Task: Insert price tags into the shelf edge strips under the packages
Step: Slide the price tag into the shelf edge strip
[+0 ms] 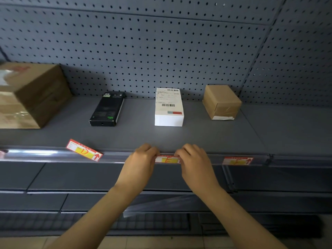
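the fingers (149,150) of the left hand (142,159) and those of the right hand (193,157) are curling narrowly over the two ends of a red and yellow price tag (167,159), pinching it against the clear shelf edge strip (115,156) in the lower middle of the frame; how far the tag is sitting inside the strip i cannot tell. both forearms are reaching up from the bottom edge. directly above the held tag, a white box (168,108) with barcode labels is sitting on the grey shelf (136,133). to the right along the strip, a second tag (237,161) is lying level in it, below a small brown box (221,102). to the left, a third tag (84,150) is lying tilted across the shelf lip, below a black box (107,108). a large cardboard carton (30,94) is filling the left edge of the frame, and a grey pegboard (161,44) is running across the top.
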`<state>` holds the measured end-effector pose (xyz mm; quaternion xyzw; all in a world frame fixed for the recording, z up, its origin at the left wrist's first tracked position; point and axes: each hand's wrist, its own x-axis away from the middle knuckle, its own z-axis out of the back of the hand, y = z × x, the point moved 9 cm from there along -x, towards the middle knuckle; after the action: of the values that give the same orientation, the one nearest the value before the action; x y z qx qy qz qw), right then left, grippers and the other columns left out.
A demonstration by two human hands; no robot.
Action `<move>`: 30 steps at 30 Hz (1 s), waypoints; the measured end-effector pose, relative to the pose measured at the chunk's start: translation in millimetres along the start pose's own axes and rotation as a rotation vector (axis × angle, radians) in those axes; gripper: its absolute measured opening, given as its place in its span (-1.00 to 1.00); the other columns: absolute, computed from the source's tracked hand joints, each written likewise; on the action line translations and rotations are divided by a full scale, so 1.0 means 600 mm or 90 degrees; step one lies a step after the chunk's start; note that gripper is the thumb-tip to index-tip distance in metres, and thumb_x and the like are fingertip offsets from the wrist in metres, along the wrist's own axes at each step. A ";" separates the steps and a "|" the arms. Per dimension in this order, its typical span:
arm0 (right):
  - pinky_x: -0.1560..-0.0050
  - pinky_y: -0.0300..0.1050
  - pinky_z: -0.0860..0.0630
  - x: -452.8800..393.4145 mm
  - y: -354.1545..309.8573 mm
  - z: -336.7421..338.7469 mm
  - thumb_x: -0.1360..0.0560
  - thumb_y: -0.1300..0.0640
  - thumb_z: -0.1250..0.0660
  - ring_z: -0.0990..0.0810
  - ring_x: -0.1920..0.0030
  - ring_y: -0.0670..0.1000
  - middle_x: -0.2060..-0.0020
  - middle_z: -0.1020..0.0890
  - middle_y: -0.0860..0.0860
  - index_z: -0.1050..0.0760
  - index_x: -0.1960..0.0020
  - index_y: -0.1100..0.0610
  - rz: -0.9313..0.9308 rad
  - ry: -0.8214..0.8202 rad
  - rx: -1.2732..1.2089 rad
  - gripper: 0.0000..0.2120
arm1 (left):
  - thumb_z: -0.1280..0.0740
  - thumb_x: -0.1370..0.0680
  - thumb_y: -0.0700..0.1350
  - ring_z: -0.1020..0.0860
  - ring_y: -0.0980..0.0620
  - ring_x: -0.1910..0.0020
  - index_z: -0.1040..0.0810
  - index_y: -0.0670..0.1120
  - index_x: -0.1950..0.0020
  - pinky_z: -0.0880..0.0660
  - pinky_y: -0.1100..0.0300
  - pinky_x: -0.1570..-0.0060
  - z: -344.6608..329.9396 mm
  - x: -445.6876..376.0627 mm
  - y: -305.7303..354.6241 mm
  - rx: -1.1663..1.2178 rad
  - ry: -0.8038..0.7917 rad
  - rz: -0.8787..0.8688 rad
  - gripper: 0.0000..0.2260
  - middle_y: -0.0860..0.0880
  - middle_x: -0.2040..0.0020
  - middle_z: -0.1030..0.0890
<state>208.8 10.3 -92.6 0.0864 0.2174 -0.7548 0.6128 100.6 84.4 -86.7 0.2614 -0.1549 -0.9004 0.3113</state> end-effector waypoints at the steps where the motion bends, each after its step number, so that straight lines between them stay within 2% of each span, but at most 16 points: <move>1: 0.24 -0.13 -0.43 0.000 0.000 0.001 -0.24 0.42 -0.49 -0.52 0.21 0.05 0.22 -0.56 0.02 -0.57 0.14 0.13 -0.002 0.003 -0.008 -0.71 | -0.37 -0.42 -0.40 -0.58 -0.14 0.31 -0.62 -0.18 0.15 -0.57 0.01 0.36 0.000 0.000 0.000 0.001 0.004 0.006 -0.86 -0.15 0.20 -0.59; 3: 0.26 -0.10 -0.50 0.000 -0.001 0.004 -0.27 0.41 -0.49 -0.53 0.23 0.06 0.23 -0.57 0.04 -0.59 0.15 0.16 -0.008 0.012 -0.032 -0.75 | -0.39 -0.40 -0.43 -0.56 -0.13 0.34 -0.62 -0.19 0.18 -0.54 0.10 0.40 -0.001 -0.002 0.000 -0.001 0.010 0.019 -0.85 -0.15 0.23 -0.59; 5: 0.28 -0.07 -0.52 0.000 0.001 0.007 -0.31 0.40 -0.47 -0.54 0.25 0.06 0.25 -0.57 0.05 -0.61 0.15 0.18 -0.009 0.023 -0.052 -0.81 | -0.41 -0.36 -0.45 -0.55 -0.12 0.38 -0.61 -0.20 0.21 -0.42 0.22 0.43 -0.003 -0.001 0.002 -0.018 0.009 0.031 -0.83 -0.15 0.26 -0.57; 8: 0.30 -0.05 -0.52 0.000 0.006 0.010 -0.34 0.38 -0.46 -0.53 0.26 0.07 0.28 -0.57 0.05 -0.64 0.15 0.17 -0.016 0.036 -0.062 -0.84 | -0.45 -0.33 -0.46 -0.54 -0.11 0.41 -0.61 -0.20 0.23 -0.34 0.26 0.42 -0.007 0.001 0.006 -0.042 -0.008 0.034 -0.82 -0.16 0.27 -0.56; 12: 0.33 -0.08 -0.51 -0.002 0.008 0.011 -0.31 0.38 -0.48 -0.53 0.28 0.06 0.31 -0.57 0.04 -0.66 0.17 0.16 -0.018 0.034 -0.065 -0.83 | -0.45 -0.34 -0.44 -0.56 -0.12 0.38 -0.63 -0.19 0.21 -0.43 0.21 0.42 -0.008 0.001 0.000 -0.044 -0.013 0.045 -0.83 -0.15 0.24 -0.57; 16: 0.35 -0.10 -0.49 -0.002 0.008 0.015 -0.30 0.36 -0.50 -0.53 0.30 0.06 0.33 -0.56 0.03 -0.67 0.17 0.15 -0.019 0.040 -0.050 -0.83 | -0.49 -0.26 -0.47 -0.53 -0.10 0.45 -0.62 -0.18 0.25 -0.37 0.24 0.49 -0.013 0.001 0.005 -0.084 -0.034 0.042 -0.77 -0.15 0.28 -0.56; 18: 0.34 -0.11 -0.48 0.000 0.009 0.016 -0.29 0.36 -0.50 -0.53 0.29 0.06 0.32 -0.56 0.04 -0.67 0.16 0.15 -0.026 0.042 -0.052 -0.82 | -0.52 -0.19 -0.48 -0.53 -0.10 0.49 -0.61 -0.18 0.28 -0.40 0.23 0.54 -0.015 0.001 0.012 -0.097 -0.041 0.030 -0.74 -0.14 0.32 -0.55; 21: 0.34 -0.11 -0.50 0.000 0.009 0.014 -0.30 0.36 -0.50 -0.54 0.28 0.06 0.31 -0.56 0.04 -0.67 0.15 0.15 -0.027 0.044 -0.059 -0.82 | -0.53 -0.16 -0.48 -0.52 -0.09 0.49 -0.60 -0.17 0.30 -0.37 0.25 0.53 -0.015 0.001 0.015 -0.100 -0.040 0.020 -0.72 -0.13 0.34 -0.55; 27: 0.29 -0.13 -0.55 0.027 0.022 0.024 -0.38 0.28 -0.48 -0.57 0.24 0.01 0.27 -0.62 0.01 -0.64 0.13 0.14 -0.031 0.108 -0.104 -0.90 | -0.47 -0.31 -0.44 -0.58 -0.10 0.33 -0.63 -0.15 0.08 -0.51 0.15 0.43 -0.008 0.021 0.006 -0.066 -0.029 -0.025 -0.72 -0.10 0.16 -0.59; 30: 0.34 -0.08 -0.53 0.048 0.000 0.008 -0.33 0.32 -0.49 -0.57 0.26 0.03 0.27 -0.62 0.00 -0.63 0.17 0.14 0.003 0.105 -0.107 -0.86 | -0.47 -0.29 -0.45 -0.59 -0.08 0.27 -0.62 -0.14 0.09 -0.52 0.16 0.44 -0.002 0.047 0.008 -0.071 -0.029 -0.050 -0.70 -0.08 0.13 -0.60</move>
<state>202.5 -17.2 -100.0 0.0971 0.3297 -0.7227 0.5996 84.7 62.4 -96.3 0.2292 -0.1008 -0.9248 0.2864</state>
